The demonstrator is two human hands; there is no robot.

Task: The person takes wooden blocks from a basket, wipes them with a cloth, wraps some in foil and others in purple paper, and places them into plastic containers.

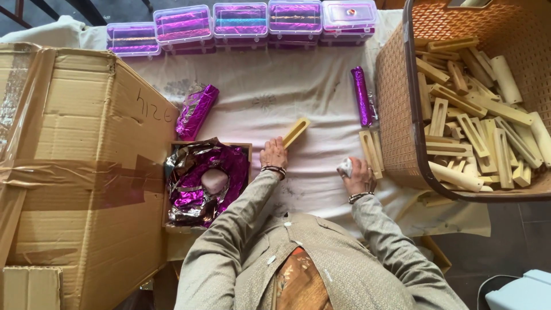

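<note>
cardboard box (74, 166) at 9 o'clock | basket (396, 115) of wooden pieces at 3 | small box of purple foil (198, 178) beside my left wrist | my left hand (274, 154) fingers closed on slotted wooden block (295, 132), pointing 1 o'clock | my right hand (359, 175) curled around small white piece (344, 167)

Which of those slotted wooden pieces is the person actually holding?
The lone wooden piece angled on the white cloth, its near end in the left hand. The others lie heaped in the woven basket or beside it.
</note>
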